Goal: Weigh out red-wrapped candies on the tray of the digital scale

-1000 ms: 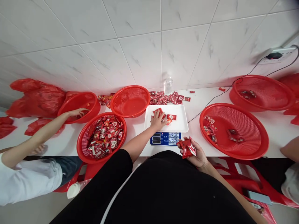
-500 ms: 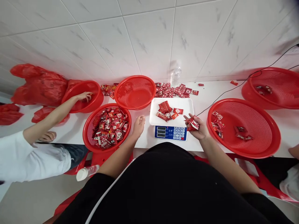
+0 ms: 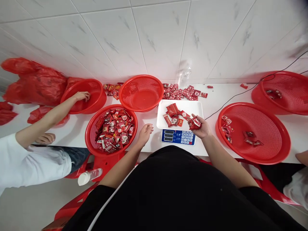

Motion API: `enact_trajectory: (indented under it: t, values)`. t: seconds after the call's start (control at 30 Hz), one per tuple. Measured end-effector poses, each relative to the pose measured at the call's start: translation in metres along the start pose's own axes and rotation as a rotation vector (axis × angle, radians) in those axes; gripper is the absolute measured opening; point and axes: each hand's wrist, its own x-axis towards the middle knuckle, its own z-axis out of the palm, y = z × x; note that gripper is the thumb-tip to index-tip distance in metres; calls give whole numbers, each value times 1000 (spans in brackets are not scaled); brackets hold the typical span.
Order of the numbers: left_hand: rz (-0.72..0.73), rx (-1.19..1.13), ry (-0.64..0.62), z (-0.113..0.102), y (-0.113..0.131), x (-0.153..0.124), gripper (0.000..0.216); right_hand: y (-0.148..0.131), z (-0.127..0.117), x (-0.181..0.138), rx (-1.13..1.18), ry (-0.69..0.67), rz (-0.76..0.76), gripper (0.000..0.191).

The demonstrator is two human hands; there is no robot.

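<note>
My right hand (image 3: 202, 127) is closed on red-wrapped candies (image 3: 195, 123), held at the right edge of the white scale tray (image 3: 160, 119). Several wrapped candies (image 3: 173, 110) in red packets lie on that tray, above the blue panel (image 3: 178, 137) with its displays and keys. To the left of the scale, my left hand (image 3: 145, 134) is over the table with loosely curled fingers and nothing visible in it. A red basket (image 3: 88, 141) heaped with red-wrapped candies stands left of my left hand.
Behind the scale are loose candies (image 3: 176, 93) and a clear bottle (image 3: 185, 77). More red baskets stand at back centre (image 3: 141, 77) and right (image 3: 271, 134), with a black cable (image 3: 231, 97) between. A co-worker's hand (image 3: 81, 96) is inside a left basket (image 3: 102, 96).
My right hand, with the candies, has moved slightly left and up over the tray's edge. Candies on the tray lie differently. My left hand's fingers are a little more curled.
</note>
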Motion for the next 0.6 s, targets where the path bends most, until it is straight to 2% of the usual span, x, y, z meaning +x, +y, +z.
enact_trajectory:
  t: [0.17, 0.4, 0.6]
  values:
    - [44, 42, -70, 11, 11, 4, 30, -4, -15, -22, 68, -39, -8, 26]
    - [262, 340, -111, 30, 29, 16, 19, 19, -24, -49, 48, -31, 34, 26]
    - [396, 426, -176, 43, 43, 42, 29, 26, -26, -67, 68, -5, 14, 27]
